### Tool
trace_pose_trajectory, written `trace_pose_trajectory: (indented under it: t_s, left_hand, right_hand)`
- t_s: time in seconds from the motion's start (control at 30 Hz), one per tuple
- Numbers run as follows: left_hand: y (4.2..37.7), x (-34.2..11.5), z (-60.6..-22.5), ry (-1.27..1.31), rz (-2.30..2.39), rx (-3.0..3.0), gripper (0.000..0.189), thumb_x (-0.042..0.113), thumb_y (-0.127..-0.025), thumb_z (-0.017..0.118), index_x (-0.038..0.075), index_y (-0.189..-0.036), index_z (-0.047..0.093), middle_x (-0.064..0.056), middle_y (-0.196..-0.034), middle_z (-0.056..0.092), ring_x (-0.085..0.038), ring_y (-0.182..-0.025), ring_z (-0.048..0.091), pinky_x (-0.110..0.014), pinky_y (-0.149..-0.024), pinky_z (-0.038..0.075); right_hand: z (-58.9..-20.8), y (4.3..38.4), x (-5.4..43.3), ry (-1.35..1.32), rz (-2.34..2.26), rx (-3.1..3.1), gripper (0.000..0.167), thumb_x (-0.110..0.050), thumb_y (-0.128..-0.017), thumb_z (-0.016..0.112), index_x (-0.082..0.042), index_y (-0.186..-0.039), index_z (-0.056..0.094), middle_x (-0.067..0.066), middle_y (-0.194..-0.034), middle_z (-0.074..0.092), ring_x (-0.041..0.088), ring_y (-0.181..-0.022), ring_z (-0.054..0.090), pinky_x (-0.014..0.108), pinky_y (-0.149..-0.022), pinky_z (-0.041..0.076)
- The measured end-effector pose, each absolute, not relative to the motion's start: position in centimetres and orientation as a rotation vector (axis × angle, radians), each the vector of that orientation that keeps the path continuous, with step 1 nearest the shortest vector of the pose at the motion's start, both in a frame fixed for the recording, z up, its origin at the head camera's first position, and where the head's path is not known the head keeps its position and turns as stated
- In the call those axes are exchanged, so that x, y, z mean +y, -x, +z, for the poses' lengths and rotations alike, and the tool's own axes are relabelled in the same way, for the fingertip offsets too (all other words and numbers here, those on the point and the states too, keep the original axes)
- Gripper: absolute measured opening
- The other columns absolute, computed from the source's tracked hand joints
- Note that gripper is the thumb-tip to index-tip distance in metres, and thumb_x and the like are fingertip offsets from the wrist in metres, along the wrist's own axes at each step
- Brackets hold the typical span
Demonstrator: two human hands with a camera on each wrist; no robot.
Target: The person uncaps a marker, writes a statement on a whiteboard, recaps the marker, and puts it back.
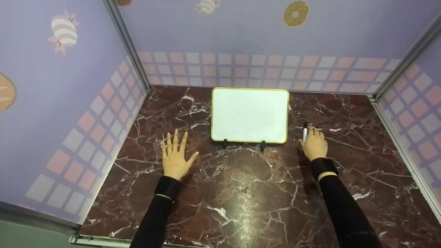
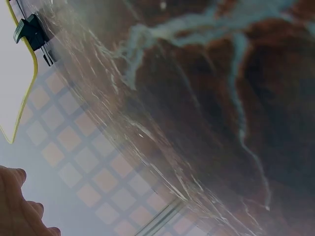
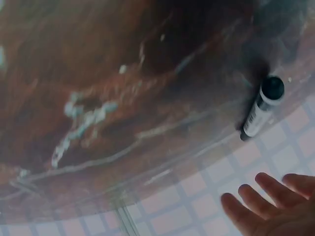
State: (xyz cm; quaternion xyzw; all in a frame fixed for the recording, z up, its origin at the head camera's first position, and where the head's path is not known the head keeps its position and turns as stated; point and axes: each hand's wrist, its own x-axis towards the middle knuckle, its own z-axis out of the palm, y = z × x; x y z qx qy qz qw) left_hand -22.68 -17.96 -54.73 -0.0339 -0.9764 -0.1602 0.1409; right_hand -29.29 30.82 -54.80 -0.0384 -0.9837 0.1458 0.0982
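My left hand (image 1: pixel 176 161) is over the marble-patterned table left of the whiteboard, fingers spread and thumb out to the side. In the left wrist view, a few of its fingers (image 2: pixel 18 204) show at the lower left corner. My right hand (image 1: pixel 315 145) is right beside a whiteboard marker (image 1: pixel 305 134) with a white barrel and black cap. The right wrist view shows that marker (image 3: pixel 259 110) lying on the table, with my fingers (image 3: pixel 268 196) extended apart from it. A blank whiteboard (image 1: pixel 249 115) with a yellow frame stands between the hands.
Two black feet (image 1: pixel 263 145) hold the whiteboard's lower edge. Purple wall panels with pink and white squares enclose the dark red table (image 1: pixel 248 193) at the back (image 1: pixel 258 34), left (image 1: pixel 34 131) and right (image 1: pixel 423 89). Metal strips (image 1: pixel 127 44) run along the corners.
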Motion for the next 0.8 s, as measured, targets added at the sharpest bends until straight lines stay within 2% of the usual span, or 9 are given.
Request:
trace_pose_trajectory:
  t_s: [0.13,0.37,0.5,0.7,0.8]
  left_hand:
    - [22.8,-17.8,-54.9,0.116,-0.466,-2.802,0.082,0.058,-0.092,0.056,0.019,-0.158,0.027,-0.015,-0.166,0.013,-0.04,-0.153,0.007,-0.062,-0.121,0.01]
    - [23.0,-17.7,-54.9,0.107,-0.449,-2.824,0.082,0.059,-0.092,0.055,0.019,-0.158,0.026,-0.014,-0.167,0.012,-0.039,-0.153,0.006,-0.061,-0.122,0.009]
    - [23.1,-17.6,-54.9,0.106,-0.444,-2.835,0.083,0.06,-0.092,0.054,0.02,-0.158,0.024,-0.013,-0.167,0.01,-0.038,-0.154,0.003,-0.06,-0.122,0.009]
    - [22.7,-18.1,-54.9,0.094,-0.455,-2.834,0.083,0.059,-0.092,0.054,0.02,-0.158,0.024,-0.012,-0.167,0.009,-0.038,-0.154,0.004,-0.059,-0.123,0.005]
    - [22.5,-18.2,-54.9,0.085,-0.461,-2.831,0.083,0.059,-0.092,0.055,0.02,-0.158,0.025,-0.012,-0.168,0.008,-0.039,-0.154,0.004,-0.059,-0.123,0.003]
  right_hand:
    - [-55.6,29.8,31.0,0.151,0.415,-2.881,0.053,-0.019,-0.09,0.069,0.021,-0.122,0.053,0.039,-0.115,0.056,0.053,-0.109,0.05,0.062,-0.088,0.048]
    - [-56.0,30.2,31.3,0.23,0.479,-2.915,0.037,-0.014,-0.087,0.071,0.021,-0.097,0.064,0.042,-0.099,0.062,0.057,-0.092,0.06,0.062,-0.078,0.052]
    - [-55.9,30.3,31.4,0.243,0.484,-2.91,0.031,-0.008,-0.085,0.07,0.021,-0.094,0.064,0.042,-0.094,0.064,0.057,-0.085,0.063,0.063,-0.074,0.052]
    - [-56.0,30.6,31.2,0.278,0.527,-2.931,0.027,-0.002,-0.083,0.064,0.022,-0.096,0.063,0.043,-0.097,0.063,0.058,-0.088,0.063,0.063,-0.076,0.052]
    - [-56.1,30.7,31.4,0.324,0.596,-2.911,0.023,-0.002,-0.084,0.062,0.02,-0.092,0.064,0.042,-0.096,0.064,0.058,-0.088,0.063,0.064,-0.077,0.052]
